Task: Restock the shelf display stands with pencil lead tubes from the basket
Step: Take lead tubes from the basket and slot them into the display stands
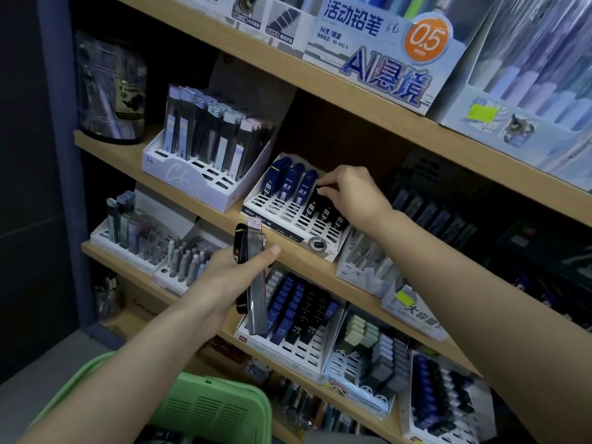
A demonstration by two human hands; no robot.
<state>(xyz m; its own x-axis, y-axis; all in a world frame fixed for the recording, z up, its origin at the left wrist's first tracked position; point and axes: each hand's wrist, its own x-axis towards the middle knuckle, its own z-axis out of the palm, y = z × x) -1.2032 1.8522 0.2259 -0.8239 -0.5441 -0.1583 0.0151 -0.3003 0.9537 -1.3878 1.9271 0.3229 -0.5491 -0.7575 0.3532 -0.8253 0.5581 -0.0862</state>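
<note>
Judging by bare slots (273,205) at 7 o'clock of the stand (290,231), restocking is partway: right hand (349,193) pinches a black tube (311,206) there, left hand (229,277) grips several spare tubes (257,299).

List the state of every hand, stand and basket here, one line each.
White slotted display stand: partly filled, front slots empty.
Left hand: grips a bundle of black and grey lead tubes.
Right hand: pinches a black lead tube standing in that stand.
Green plastic basket: upright, contents mostly hidden.
</note>
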